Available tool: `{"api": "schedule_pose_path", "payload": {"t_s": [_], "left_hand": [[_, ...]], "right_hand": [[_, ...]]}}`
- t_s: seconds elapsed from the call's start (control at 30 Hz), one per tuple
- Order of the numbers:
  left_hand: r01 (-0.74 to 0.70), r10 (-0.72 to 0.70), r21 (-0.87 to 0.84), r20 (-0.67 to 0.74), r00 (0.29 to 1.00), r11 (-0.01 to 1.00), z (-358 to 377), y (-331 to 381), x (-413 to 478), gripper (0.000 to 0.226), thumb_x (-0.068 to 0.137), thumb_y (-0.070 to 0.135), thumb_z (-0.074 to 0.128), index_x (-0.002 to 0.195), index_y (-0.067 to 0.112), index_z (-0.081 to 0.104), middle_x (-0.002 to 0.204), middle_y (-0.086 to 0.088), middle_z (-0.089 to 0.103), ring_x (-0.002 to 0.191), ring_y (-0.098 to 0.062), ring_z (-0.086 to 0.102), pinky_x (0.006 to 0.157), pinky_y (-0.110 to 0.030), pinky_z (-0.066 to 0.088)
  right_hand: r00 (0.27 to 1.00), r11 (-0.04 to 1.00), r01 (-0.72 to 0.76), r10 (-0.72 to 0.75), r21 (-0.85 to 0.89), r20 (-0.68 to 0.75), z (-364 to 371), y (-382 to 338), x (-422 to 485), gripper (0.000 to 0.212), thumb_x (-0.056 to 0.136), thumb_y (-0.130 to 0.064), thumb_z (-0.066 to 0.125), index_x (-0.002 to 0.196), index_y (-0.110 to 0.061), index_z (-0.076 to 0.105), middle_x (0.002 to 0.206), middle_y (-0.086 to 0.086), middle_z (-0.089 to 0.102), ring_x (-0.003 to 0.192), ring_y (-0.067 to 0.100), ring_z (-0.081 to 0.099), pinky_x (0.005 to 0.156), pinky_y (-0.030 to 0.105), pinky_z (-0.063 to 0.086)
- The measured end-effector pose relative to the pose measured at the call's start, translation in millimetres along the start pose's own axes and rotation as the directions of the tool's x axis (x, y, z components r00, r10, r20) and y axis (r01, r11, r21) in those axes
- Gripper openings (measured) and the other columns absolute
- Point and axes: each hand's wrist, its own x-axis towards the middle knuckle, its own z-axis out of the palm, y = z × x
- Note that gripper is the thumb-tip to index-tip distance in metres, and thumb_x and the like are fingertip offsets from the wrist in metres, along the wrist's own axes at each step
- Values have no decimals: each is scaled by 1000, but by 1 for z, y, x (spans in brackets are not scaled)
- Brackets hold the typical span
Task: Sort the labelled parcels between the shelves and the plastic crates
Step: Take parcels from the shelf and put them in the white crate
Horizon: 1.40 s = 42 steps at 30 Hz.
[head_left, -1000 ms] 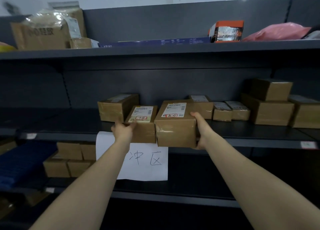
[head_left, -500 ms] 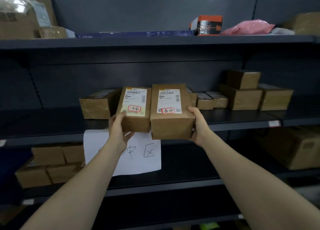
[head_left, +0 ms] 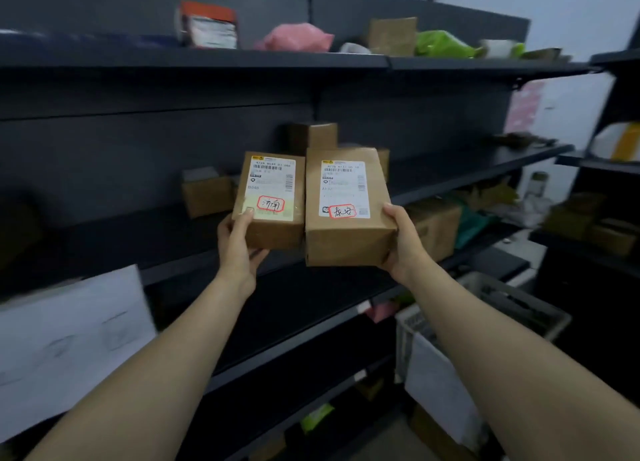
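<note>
Trouble: my left hand [head_left: 239, 249] grips the small box [head_left: 273, 204] and my right hand [head_left: 403, 242] grips the big box [head_left: 346, 211] by near corners, so either could slip.

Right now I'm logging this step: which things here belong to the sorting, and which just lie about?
Job: left hand, gripping the smaller parcel; right hand, gripping the larger parcel; grey crate.
Lying about: pink bag; green bag; white paper sign.

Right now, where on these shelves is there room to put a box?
The middle shelf is bare just left of the small box and toward its right end. The top shelf is crowded: orange box, pink bag, green bag.
</note>
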Motion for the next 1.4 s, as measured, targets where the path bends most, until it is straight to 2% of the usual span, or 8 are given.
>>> {"api": "schedule_pose_path", "payload": {"t_s": [0.07, 0.2, 0.4, 0.5, 0.73, 0.97, 1.17, 1.4], "left_hand": [[60, -61, 27, 67, 996, 998, 50, -33, -1, 47, 84, 39, 64, 126, 32, 43, 106, 3, 59, 103, -23, 59, 91, -41, 50], [180, -201, 124, 188, 961, 976, 148, -108, -14, 42, 83, 41, 64, 120, 31, 45, 105, 3, 59, 100, -23, 59, 84, -39, 51], [317, -384, 249, 304, 872, 915, 254, -215, -48, 36, 85, 36, 64, 114, 27, 45, 107, -2, 58, 101, -24, 58, 88, -42, 50], [357, -445, 298, 324, 835, 885, 285, -252, -60, 39, 84, 32, 66, 116, 24, 45, 102, -1, 58, 92, -19, 58, 72, -35, 50], [392, -570, 458, 363, 737, 798, 335, -326, -50, 46, 82, 29, 70, 120, 21, 44, 108, -5, 60, 91, -19, 60, 90, -43, 51], [430, -697, 573, 405, 592, 698, 384, -407, -31, 55, 82, 30, 70, 128, 26, 40, 119, -6, 54, 111, -27, 52, 101, -46, 42], [443, -775, 644, 435, 459, 624, 427, -473, -16, 52, 83, 28, 68, 127, 25, 41, 124, -3, 54, 115, -24, 49, 103, -44, 40], [419, -824, 712, 449, 345, 564, 461, -531, -51, 54, 84, 16, 67, 130, 21, 39, 109, -2, 56, 89, -10, 56, 88, -36, 48]], "right_hand": [[997, 1000, 21, -22, -14, -79, -53, -19, 6, 31, 83, -50, 57, 99, -24, 63, 96, 1, 71, 88, 19, 64, 71, 34, 54], [959, 999, 32, -32, -3, -281, -170, -47, 16, 32, 82, -49, 61, 98, -21, 65, 98, 5, 69, 95, 23, 63, 93, 45, 52], [874, 999, -41, 20, -32, -486, -314, -62, 17, 30, 85, -49, 58, 92, -20, 61, 86, 5, 65, 82, 23, 63, 90, 47, 52], [829, 997, -64, 36, -31, -559, -363, -61, 20, 32, 84, -50, 59, 98, -21, 62, 88, 5, 65, 82, 24, 64, 86, 44, 53], [758, 998, -60, 59, 21, -650, -439, -53, 40, 37, 85, -43, 60, 110, -16, 60, 90, 7, 65, 80, 25, 64, 76, 41, 56], [662, 997, -57, 72, 47, -746, -502, -36, 74, 40, 84, -42, 61, 113, -16, 63, 99, 9, 70, 82, 25, 66, 68, 35, 55], [533, 996, -73, 77, 45, -843, -540, -26, 102, 43, 83, -45, 61, 118, -20, 60, 101, 5, 69, 86, 22, 66, 63, 31, 51], [361, 993, -54, 120, 108, -925, -587, -5, 81, 46, 80, -46, 63, 119, -23, 56, 108, 6, 66, 93, 24, 65, 68, 32, 51]]}}
